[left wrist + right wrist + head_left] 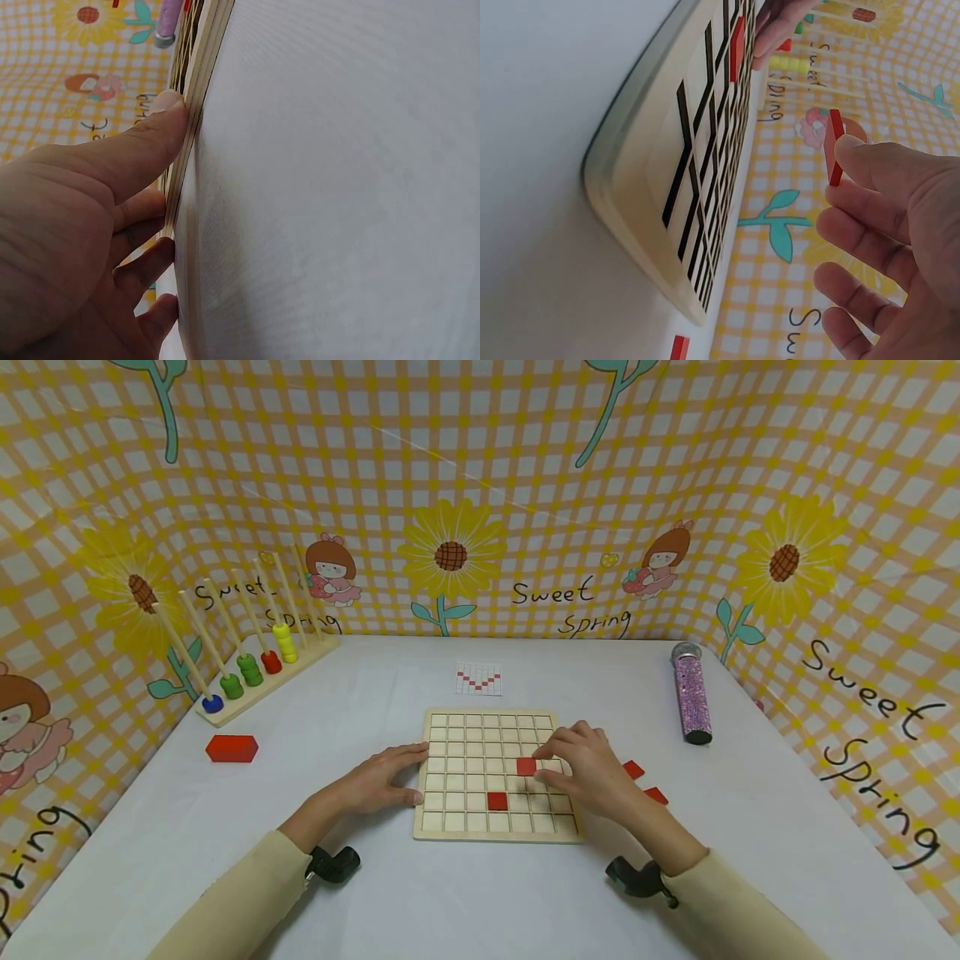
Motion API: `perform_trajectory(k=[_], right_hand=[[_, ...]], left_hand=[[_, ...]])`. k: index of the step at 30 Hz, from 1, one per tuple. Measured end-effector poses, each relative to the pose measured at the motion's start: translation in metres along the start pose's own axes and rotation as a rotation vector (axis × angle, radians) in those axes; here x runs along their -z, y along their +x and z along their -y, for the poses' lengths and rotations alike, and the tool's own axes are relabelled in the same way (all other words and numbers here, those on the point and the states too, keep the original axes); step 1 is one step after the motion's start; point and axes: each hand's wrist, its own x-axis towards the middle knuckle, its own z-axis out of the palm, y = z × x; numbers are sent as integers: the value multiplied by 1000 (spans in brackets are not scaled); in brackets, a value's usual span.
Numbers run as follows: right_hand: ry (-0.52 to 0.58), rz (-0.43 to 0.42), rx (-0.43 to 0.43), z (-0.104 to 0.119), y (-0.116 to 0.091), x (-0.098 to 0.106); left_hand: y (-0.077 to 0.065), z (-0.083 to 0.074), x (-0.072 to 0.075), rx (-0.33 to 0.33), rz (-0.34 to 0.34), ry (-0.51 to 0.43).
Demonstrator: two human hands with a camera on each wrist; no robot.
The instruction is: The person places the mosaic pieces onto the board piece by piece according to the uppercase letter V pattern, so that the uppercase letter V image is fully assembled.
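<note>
A square wooden grid board (480, 837) lies in the middle of the white table. My left hand (371, 783) rests at its left side, thumb and fingertips touching the edge, fingers fairly straight. Over the right part of the grid, my right hand (592, 770) pinches a red square tile (830, 150) between thumb and index finger. In the right wrist view the tile is raised above the board, its other fingers loosely bent. Another red tile (497, 802) sits in a cell of a lower row. Two loose red tiles (633, 769) lie right of the board, beside the right hand.
Behind the board lies a small card (478, 679) with red squares in a V pattern. A wooden bead counting frame (262, 692) stands at the back left, a red block (232, 748) in front of it. A glittery pink microphone (692, 693) lies at the right.
</note>
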Motion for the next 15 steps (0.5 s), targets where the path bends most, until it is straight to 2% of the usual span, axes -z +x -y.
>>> perform_trajectory(k=[15], right_hand=[[7,-37,63,13,9,-13]], left_hand=[[-1,-1,1,8,2,4]])
